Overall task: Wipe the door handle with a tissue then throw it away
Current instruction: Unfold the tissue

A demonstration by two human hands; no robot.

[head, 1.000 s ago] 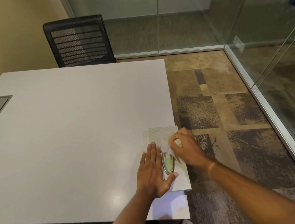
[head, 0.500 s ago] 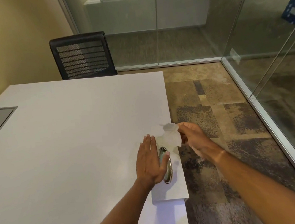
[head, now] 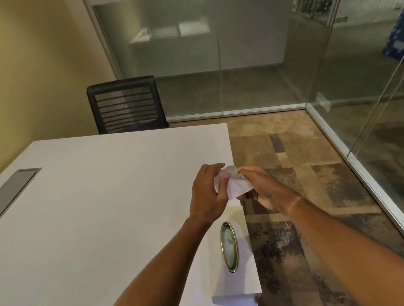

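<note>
Tissue box (head: 231, 263) sits on the table (head: 89, 217) at its right edge, close to the near corner. Above the table's right edge, beyond the box, both hands meet: left hand (head: 207, 195) left, right hand (head: 264, 191) right, tissue (head: 235, 185) between them. Chair (head: 126, 106) stands behind the table's far side. Glass wall (head: 208, 50) runs behind and along the right.

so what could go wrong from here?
1. The tissue is pinched loosely between the left hand and right hand over the table edge; it could slip to the carpet.
2. The tissue box sits at the table's edge, so a forearm could knock it off.
3. No door handle or bin is in view; the search could stall.
</note>
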